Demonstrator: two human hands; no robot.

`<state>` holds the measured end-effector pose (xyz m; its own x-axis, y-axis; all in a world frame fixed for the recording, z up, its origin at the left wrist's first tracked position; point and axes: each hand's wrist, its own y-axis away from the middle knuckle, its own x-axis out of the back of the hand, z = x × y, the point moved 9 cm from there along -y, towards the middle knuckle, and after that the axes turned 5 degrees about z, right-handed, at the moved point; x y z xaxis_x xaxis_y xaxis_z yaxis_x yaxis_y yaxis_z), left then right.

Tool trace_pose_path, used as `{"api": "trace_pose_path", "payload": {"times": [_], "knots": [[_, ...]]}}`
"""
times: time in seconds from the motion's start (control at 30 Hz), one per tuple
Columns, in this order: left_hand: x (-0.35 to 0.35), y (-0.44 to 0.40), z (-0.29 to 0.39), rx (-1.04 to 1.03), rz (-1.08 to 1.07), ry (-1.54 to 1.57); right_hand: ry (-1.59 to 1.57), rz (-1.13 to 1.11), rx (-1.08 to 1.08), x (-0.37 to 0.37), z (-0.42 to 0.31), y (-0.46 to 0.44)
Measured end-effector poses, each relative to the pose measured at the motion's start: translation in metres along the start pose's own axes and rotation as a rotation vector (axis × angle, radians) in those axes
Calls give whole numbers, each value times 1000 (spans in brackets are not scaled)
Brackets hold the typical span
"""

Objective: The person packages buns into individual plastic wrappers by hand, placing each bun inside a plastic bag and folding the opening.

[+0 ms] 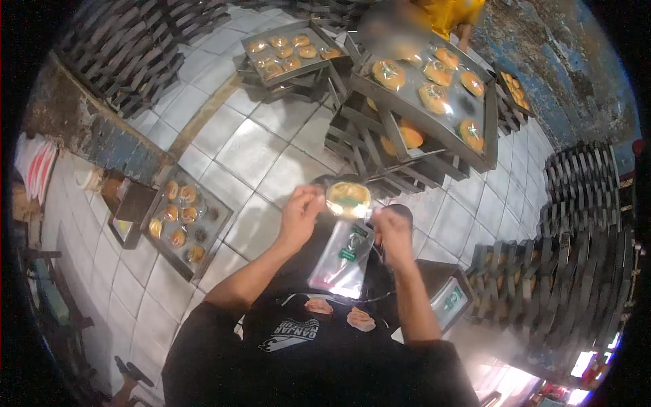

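Observation:
A golden bun in a clear plastic bag [348, 198] is held up in front of my lap, between both hands. My left hand [302, 214] closes its fingers on the bag's left edge. My right hand [393, 234], slightly blurred, pinches the right edge near its lower corner. Below the bun, a pile of clear plastic bags with green print [339, 261] lies across my lap. Shine on the plastic hides part of the bun's surface.
Ahead on the right, a large metal tray [468, 108] of wrapped buns tops a stack. Smaller trays of buns stand at the far tray [298, 71] and left tray [159, 247]. Dark stacked trays [536, 298] rise at right. A person in a yellow shirt [451, 15] is beyond.

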<state>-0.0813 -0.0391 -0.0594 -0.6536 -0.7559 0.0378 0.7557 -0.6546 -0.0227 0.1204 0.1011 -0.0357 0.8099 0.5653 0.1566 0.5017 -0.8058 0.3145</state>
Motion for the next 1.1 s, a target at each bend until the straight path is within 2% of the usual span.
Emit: {"api": "trace_pose_path", "payload": {"times": [0.03, 0.07, 0.13, 0.17, 0.2, 0.27, 0.33, 0.4, 0.43, 0.47, 0.5, 0.57, 0.6, 0.67, 0.73, 0.8, 0.83, 0.87, 0.9, 0.93, 0.97, 1.0, 1.07, 1.1], "knots": [[0, 7, -41, 126, -22, -23, -123, -35, -124, -10, 33, 10], [1, 7, -30, 131, -20, -26, -248, -70, -248, -22, 51, 18], [-10, 13, -37, 502, -112, 241, -356, -35, -256, -26, 57, 22], [-20, -2, -34, 367, -155, 317, -463, 11, -256, -23, 54, 27], [-30, -13, -40, 363, -177, 316, -471, 29, -248, -17, 45, 24], [-65, -34, -9, 290, -269, 666, -545, 173, 54, 20, -13, 10], [-91, -45, 44, 288, -251, 722, 109, 417, 363, 83, -88, -9], [-100, -45, 61, 275, -226, 788, 294, 629, 672, 120, -166, -17], [-100, -34, 57, 180, -311, 496, 300, 643, 690, 131, -174, -18], [-98, -22, 54, 73, -372, 208, 647, 788, 895, 130, -197, -10], [-90, -6, 60, -140, -389, -34, 998, 924, 1106, 118, -221, -9], [-68, 37, 72, -530, -338, -457, 852, 652, 698, 116, -182, -16], [-60, 54, 80, -699, -294, -644, 658, 421, 631, 94, -160, 0], [-50, 60, 67, -715, -265, -695, 570, 22, 388, 43, -83, 20], [-40, 67, 62, -716, -307, -765, 784, -88, 739, -3, -54, 53], [-52, 77, 86, -965, -422, -628, 993, 22, 755, -3, -43, 68], [-52, 85, 94, -1043, -429, -556, 1010, -36, 707, 5, -37, 69], [-61, 92, 95, -1028, -478, -538, 1031, -95, 652, 14, -33, 69], [-63, 77, 81, -547, -506, -236, 846, -21, 611, 26, -60, 79], [-71, 71, 64, -172, -658, -215, 781, -55, 665, 33, -82, 88], [-72, 74, 46, 205, -736, -236, 630, -180, 520, 47, -85, 82], [-81, 75, 27, 99, -916, -230, 476, -296, 380, 59, -86, 75], [-79, 67, 8, 388, -773, 67, 523, 12, 312, 104, -72, 24], [-78, 65, 6, 392, -771, 84, 906, 214, 633, 108, -102, 13]]}}
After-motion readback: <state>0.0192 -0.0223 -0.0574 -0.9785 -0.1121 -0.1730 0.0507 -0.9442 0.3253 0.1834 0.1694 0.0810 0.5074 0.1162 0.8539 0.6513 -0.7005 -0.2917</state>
